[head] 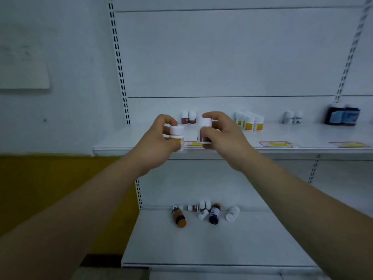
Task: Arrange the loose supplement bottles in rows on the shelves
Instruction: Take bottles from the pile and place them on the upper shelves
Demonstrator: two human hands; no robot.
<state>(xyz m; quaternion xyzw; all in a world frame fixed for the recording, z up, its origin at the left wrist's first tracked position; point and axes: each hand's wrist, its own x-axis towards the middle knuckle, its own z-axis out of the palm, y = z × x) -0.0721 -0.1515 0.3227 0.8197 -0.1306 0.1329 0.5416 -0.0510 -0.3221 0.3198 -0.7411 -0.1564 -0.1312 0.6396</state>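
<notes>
Fingers of the left hand curl round a yellow-labelled bottle, the right hand round a maroon-labelled bottle, both upright over the upper shelf front. Each likely joins its matching row behind: maroon pair, yellow group.

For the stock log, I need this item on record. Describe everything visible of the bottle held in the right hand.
The maroon-labelled bottle is small, white and plastic-looking, with a wide white cap. It stands upright at the front edge of the upper shelf; whether its base rests on the shelf cannot be told. The right hand grips it, thumb across the label and fingers curled over and behind the cap. The label print is too blurred to read.
</notes>
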